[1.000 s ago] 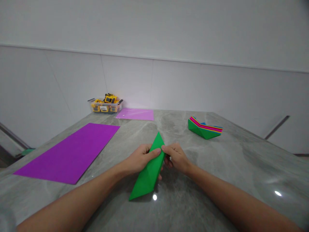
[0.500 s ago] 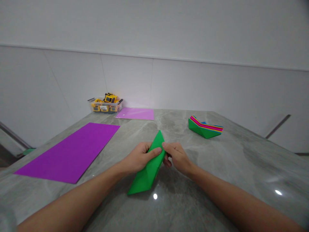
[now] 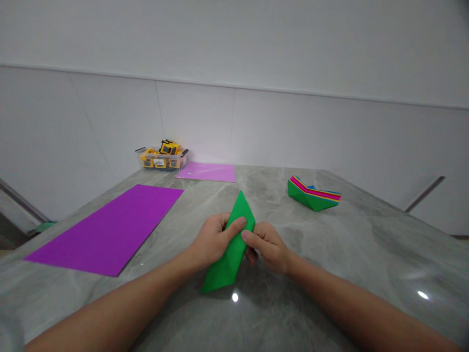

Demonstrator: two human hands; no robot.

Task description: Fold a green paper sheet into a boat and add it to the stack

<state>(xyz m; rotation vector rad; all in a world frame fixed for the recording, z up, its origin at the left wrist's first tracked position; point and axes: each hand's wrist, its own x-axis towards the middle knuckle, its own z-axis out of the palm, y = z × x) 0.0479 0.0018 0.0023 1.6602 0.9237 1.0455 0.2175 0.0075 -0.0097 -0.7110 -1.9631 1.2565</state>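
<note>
A folded piece of green paper (image 3: 227,259) with pointed ends is held slanted over the table, its upper tip facing away from me. My left hand (image 3: 216,240) grips it from the left, thumb flat on the front and the other fingers partly hidden behind. From the right, my right hand (image 3: 269,247) pinches its right edge, with the thumb on the front and curled fingers below. Farther off to the right stands a folded paper boat (image 3: 313,198), green below with blue, yellow and pink stripes along its rim.
A large purple sheet (image 3: 110,230) lies on the grey marbled table (image 3: 366,254) at the left. At the back are a pink-violet sheet (image 3: 208,172) and a clear plastic box (image 3: 176,164) holding yellow toy vehicles (image 3: 168,147). A white wall rises behind.
The green paper has turned slightly, showing more of its upper right face. My right thumb has slid a little down its edge, and the left thumb has shifted slightly upward.
</note>
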